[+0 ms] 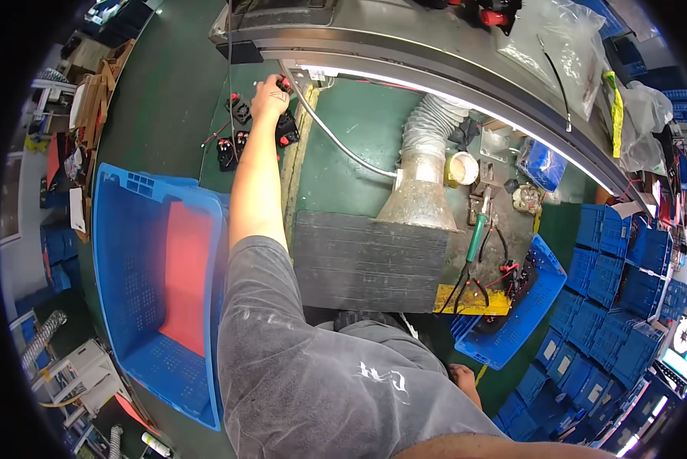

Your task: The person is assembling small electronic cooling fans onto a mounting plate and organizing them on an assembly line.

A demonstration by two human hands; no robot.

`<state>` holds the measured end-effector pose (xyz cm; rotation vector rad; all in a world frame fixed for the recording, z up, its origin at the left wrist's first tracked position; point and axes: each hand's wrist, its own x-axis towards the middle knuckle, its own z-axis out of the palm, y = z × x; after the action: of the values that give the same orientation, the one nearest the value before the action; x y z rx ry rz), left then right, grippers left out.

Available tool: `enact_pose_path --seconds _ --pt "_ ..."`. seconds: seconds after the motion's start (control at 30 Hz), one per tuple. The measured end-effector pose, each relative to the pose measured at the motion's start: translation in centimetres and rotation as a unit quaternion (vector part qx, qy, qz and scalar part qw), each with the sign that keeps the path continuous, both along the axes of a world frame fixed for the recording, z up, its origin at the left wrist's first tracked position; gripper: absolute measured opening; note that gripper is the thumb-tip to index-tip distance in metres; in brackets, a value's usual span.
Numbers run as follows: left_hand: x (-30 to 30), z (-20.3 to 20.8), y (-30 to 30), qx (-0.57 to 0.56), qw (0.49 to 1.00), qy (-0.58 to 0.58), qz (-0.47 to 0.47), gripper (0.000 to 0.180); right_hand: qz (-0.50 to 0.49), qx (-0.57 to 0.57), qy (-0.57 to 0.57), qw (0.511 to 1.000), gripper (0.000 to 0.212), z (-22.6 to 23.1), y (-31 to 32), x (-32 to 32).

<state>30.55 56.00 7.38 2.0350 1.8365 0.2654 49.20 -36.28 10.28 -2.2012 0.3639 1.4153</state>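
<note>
My left arm stretches far forward to the back left of the bench. My left hand (269, 98) is closed on a small black fan (283, 84) with red on it, mostly hidden by the fingers. Just below and beside it lie more small black fans (240, 109) with red wires, on the green surface. Another black fan (288, 130) sits right of my forearm, near the yellow strip. My right hand (464, 380) hangs low at my right side, near a tilted blue crate (512, 336); my shirt partly covers it and its finger pose is unclear.
A large blue crate (129, 306) with a red sheet (186, 275) stands at my left. Ahead are a dark board (370, 260), a flexible duct with metal hood (420, 183), a green-handled soldering iron (476, 237) and black pliers (466, 287). A lit shelf (404, 46) overhangs the bench.
</note>
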Motion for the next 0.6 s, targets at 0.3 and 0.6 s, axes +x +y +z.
enact_pose_path --seconds 0.3,0.6 --pt "3.3 4.9 -10.9 0.103 0.858 -0.465 0.193 0.057 0.082 0.045 -0.045 0.995 0.027 -0.8 1.2 1.6" --pt "0.0 8.4 -32.3 -0.165 0.625 -0.746 0.162 0.053 0.388 0.103 -0.113 0.909 0.028 0.0 5.4 6.6"
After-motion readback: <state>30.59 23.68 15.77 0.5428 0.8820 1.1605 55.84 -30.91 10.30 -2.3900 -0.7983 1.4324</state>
